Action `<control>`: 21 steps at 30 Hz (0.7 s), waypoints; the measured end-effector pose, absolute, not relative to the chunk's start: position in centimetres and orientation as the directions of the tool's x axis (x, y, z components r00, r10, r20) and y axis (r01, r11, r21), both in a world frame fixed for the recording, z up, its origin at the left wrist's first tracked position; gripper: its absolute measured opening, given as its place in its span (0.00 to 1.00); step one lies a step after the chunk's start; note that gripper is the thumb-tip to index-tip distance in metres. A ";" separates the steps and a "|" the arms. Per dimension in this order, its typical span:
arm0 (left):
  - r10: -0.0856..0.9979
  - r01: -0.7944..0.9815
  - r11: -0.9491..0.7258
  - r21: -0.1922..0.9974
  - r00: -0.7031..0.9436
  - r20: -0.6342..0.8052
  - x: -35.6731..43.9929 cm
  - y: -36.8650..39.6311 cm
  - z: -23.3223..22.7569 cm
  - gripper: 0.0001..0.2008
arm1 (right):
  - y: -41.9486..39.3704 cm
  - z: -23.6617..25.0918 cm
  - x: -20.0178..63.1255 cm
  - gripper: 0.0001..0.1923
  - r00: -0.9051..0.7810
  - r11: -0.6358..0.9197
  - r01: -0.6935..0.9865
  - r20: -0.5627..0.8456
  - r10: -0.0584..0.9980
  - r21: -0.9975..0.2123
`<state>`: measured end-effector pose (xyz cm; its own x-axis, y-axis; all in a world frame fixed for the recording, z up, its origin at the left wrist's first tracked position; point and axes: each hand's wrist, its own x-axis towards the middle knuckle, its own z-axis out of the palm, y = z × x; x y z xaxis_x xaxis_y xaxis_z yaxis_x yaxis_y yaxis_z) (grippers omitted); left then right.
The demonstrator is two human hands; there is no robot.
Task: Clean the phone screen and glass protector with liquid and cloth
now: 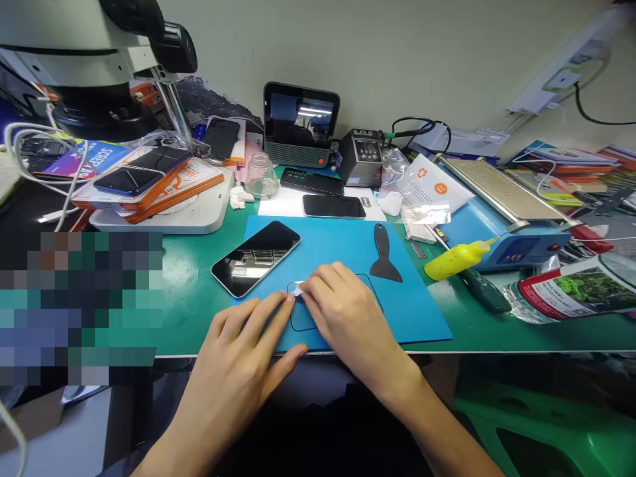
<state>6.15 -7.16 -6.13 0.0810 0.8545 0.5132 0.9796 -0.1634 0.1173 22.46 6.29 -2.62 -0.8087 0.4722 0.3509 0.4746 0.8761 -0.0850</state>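
A thin clear sheet with a dark outline (302, 319), a screen protector by its look, lies on the blue work mat (342, 248). My left hand (243, 361) rests flat at the mat's near edge, fingertips touching the sheet. My right hand (342, 318) covers most of the sheet and pinches a small white tab (299, 288) at its upper left corner. A black phone (256, 257) lies screen up at the mat's left corner, just beyond my hands.
A black plastic scraper (384, 255) lies on the mat to the right. A yellow squeeze bottle (460, 259), a green-handled tool (484, 295) and a labelled bottle (571, 288) sit right. Another phone (334, 206), a glass jar (261, 175) and a microscope (99, 59) stand behind.
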 end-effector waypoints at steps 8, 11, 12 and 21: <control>0.872 0.978 -0.135 0.157 0.042 0.488 6.3 -7.2 -6.2 0.21 | 5.8 -2.2 22.9 0.10 -0.785 0.857 0.499 0.350 0.511 -0.133; 0.878 0.977 -0.124 0.176 0.026 0.477 6.2 -7.2 -6.1 0.21 | 5.2 -2.1 22.8 0.10 -0.838 0.895 0.418 0.314 0.446 -0.156; 0.880 0.976 -0.125 0.177 0.026 0.474 6.2 -7.3 -6.1 0.21 | 5.4 -2.0 23.3 0.09 -0.844 0.896 0.417 0.300 0.445 -0.154; 0.870 0.982 -0.128 0.136 0.045 0.490 6.2 -7.4 -6.4 0.21 | 5.7 -2.3 24.9 0.09 -0.720 0.793 0.591 0.344 0.602 -0.151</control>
